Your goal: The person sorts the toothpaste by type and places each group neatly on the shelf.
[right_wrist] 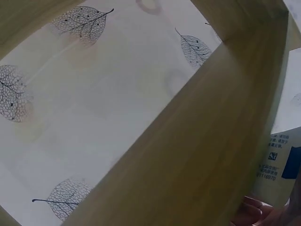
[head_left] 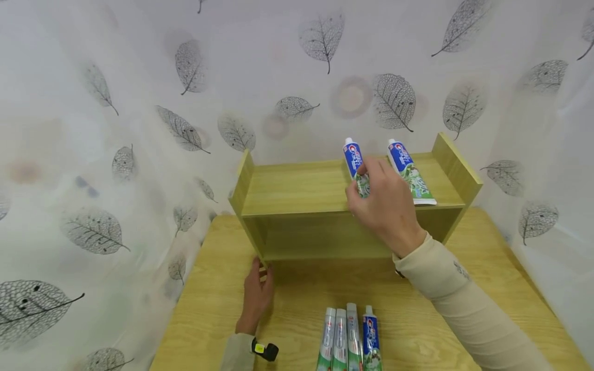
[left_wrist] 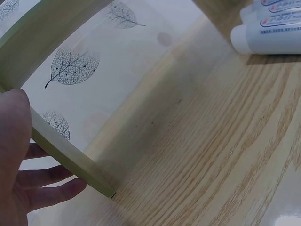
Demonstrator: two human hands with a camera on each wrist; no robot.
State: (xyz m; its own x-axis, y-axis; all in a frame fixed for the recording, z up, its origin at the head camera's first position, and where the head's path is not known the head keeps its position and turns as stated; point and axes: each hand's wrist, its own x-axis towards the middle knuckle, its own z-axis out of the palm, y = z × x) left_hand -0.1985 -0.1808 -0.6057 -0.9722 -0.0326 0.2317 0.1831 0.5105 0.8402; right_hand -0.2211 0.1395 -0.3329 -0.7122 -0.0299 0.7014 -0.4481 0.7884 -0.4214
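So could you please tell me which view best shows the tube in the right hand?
The head view: the right hand holds the tube on the shelf. The right wrist view shows only its label edge; the left wrist view doesn't show it.

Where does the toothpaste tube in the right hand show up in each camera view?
Head: the held toothpaste tube lies on the wooden shelf, upper centre, under the right hand.
Left wrist: not in view.
Right wrist: its printed end at the right edge.
Shared landmark: the wooden shelf.
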